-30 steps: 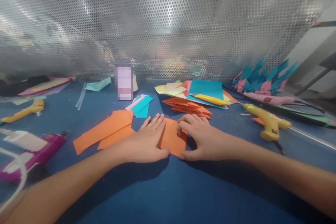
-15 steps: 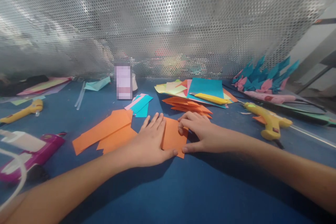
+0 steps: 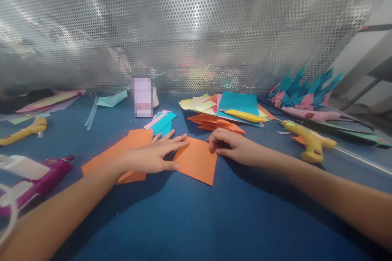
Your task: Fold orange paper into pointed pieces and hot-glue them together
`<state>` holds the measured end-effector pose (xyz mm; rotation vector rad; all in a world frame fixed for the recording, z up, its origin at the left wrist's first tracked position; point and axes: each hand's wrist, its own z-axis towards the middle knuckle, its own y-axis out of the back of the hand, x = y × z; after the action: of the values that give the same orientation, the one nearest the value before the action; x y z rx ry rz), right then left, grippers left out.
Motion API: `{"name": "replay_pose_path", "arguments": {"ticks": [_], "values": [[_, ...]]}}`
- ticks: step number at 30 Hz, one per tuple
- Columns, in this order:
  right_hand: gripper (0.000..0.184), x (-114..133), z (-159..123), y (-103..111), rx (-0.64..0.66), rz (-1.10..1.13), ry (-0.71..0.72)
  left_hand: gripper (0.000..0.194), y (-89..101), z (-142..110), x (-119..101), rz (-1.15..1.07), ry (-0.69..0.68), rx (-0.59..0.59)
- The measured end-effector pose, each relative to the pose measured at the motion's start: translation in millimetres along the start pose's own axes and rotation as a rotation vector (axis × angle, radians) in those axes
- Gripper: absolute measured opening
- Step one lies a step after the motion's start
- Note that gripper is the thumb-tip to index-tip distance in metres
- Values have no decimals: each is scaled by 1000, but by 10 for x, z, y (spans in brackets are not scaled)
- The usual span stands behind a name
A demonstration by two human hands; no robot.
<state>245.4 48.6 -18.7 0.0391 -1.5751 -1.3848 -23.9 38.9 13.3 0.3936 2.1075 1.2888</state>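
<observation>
A square piece of orange paper (image 3: 197, 159) lies flat in front of me on the blue table. My left hand (image 3: 153, 153) is spread, its fingertips at the left edge of that paper. The palm is over a pile of orange paper pieces (image 3: 122, 149), partly hiding them. At the paper's upper right corner is my right hand (image 3: 229, 144), with curled fingers and thumb closed on the edge. Just beyond it sit several folded orange papers (image 3: 216, 123). Blue and pink paper strips (image 3: 162, 122) lie past my left fingers.
A yellow cutter (image 3: 241, 115) rests on stacked coloured sheets (image 3: 239, 102). Yellow glue guns lie right (image 3: 312, 140) and left (image 3: 26, 131), a magenta glue gun (image 3: 45, 181) nearer left. Blue and pink folded paper pieces (image 3: 306, 89) stand far right. A perforated metal panel (image 3: 196, 28) closes the back.
My left hand has slid left off the orange paper, baring more of it. My right thumb has drawn up toward the curled fingers at the paper's corner.
</observation>
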Motion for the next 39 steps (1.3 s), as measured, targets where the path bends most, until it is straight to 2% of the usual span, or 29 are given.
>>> {"name": "replay_pose_path", "arguments": {"ticks": [3, 7, 13, 15, 18, 21, 24, 28, 31, 33, 35, 37, 39], "values": [[16, -7, 3, -21, -50, 0, 11, 65, 43, -45, 8, -2, -10, 17], [32, 13, -2, -76, -92, -129, 15, 61, 45, -78, 44, 11, -28, -3], [44, 44, -41, -113, -133, -192, 73, 57, 92, -68, 106, -26, -87, 48], [51, 66, -59, -100, -136, -156, 93, 50, 81, -39, 99, -68, -81, -13], [62, 106, -83, -78, -122, -101, 130, 39, 9, 28, 70, -94, -36, -182], [54, 140, -96, -70, -118, -109, 164, 33, -91, 89, 44, -52, -95, -312], [42, 162, -104, -71, -100, -172, 201, 30, -155, 108, 13, -73, -152, -357], [41, 175, -116, -64, -65, -274, 275, 30, -141, 58, -63, -88, -198, -367], [38, 165, -119, -63, -42, -331, 346, 30, -104, -6, -117, -58, -205, -315], [34, 147, -118, -71, -49, -358, 377, 40, -99, -38, -143, -22, -218, -276], [31, 125, -117, -82, -72, -381, 382, 48, -119, -53, -168, 30, -230, -284], [29, 107, -115, -89, -91, -387, 371, 42, -152, -51, -193, 94, -235, -322], [28, 96, -110, -90, -103, -373, 351, 26, -181, -39, -212, 145, -239, -351]]}}
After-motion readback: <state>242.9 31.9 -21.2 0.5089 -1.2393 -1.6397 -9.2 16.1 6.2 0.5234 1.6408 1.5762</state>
